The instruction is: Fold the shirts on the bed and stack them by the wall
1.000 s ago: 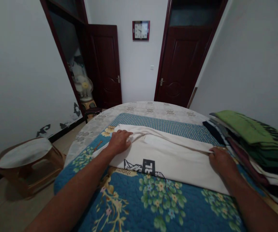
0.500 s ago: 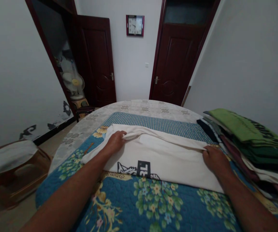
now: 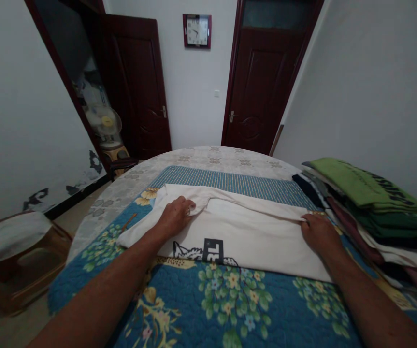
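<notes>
A white T-shirt [image 3: 251, 232] with a black print lies folded into a wide strip on a blue floral quilted cloth [image 3: 179, 309]. My left hand [image 3: 177, 215] is on the left part of its far folded edge, with fingers curled in on the fabric. At the right end of the same edge, my right hand [image 3: 319, 233] pinches the shirt between thumb and fingers. Between the hands the folded-over layer runs as a loose band. Part of the print is tucked under the near edge.
To the right rises a stack of folded clothes [image 3: 367, 186], a green shirt on top. The round table [image 3: 213, 154] has a patterned cover. A wooden stool [image 3: 23, 261] stands at the left, and a fan [image 3: 107, 121] shows through the open doorway.
My left hand has shifted a little right and nearer along the shirt's edge, its fingers more curled. My right hand keeps its grip. The view has turned slightly.
</notes>
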A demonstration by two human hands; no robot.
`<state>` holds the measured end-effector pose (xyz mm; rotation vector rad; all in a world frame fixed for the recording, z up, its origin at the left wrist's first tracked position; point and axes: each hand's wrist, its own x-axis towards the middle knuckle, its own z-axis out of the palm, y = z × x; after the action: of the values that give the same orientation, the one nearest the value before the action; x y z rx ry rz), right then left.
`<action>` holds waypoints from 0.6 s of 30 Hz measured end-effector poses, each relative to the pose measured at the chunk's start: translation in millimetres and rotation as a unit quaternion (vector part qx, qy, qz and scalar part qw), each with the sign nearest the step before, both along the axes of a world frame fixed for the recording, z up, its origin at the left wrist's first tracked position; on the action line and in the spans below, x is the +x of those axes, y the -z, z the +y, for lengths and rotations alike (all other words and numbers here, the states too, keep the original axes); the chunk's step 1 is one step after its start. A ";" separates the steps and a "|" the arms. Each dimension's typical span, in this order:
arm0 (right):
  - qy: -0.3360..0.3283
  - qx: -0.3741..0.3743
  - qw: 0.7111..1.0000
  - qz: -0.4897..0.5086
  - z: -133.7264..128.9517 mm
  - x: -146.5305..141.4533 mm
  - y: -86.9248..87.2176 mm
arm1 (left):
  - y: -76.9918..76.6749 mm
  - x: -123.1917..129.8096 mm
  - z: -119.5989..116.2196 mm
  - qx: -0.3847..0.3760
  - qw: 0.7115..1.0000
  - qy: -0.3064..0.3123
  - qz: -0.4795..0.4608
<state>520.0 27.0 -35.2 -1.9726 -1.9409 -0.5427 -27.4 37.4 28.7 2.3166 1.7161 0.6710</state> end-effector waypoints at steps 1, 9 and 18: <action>0.001 -0.001 1.000 0.000 -0.2 -0.2 -0.1 | 1.4 0.6 -1.2 0.007 1.000 0.000 -0.020; 0.000 -0.008 1.000 0.009 -2.4 -4.1 -4.4 | 12.3 9.8 -8.0 -0.030 0.999 -0.029 0.015; 0.004 0.022 0.999 0.038 7.8 2.3 -11.1 | -2.6 -2.7 2.8 0.127 0.990 -0.027 -0.054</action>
<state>522.3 34.8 -24.2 -1.9471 -1.8597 -0.4998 -30.1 40.2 31.3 2.3490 1.7384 1.0625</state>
